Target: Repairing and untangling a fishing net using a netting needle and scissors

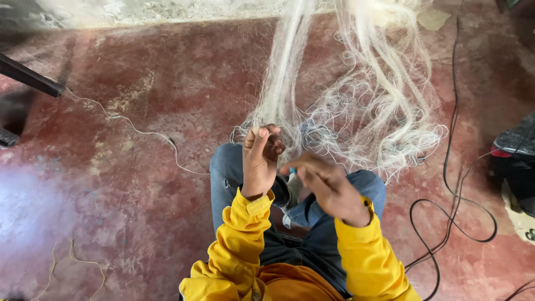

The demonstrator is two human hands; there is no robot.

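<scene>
A pale, fine fishing net spills in tangled loops from the far wall down over my knees. My left hand is raised with its fingers pinched on strands at the net's near edge. My right hand is beside it, blurred, fingers curled around something small with a bit of blue showing; I cannot make out what it is. Both arms wear yellow sleeves, and I sit in blue jeans.
The floor is worn red concrete. A thin white cord runs left to a dark bar. Black cables loop along the right. A dark object sits at the right edge.
</scene>
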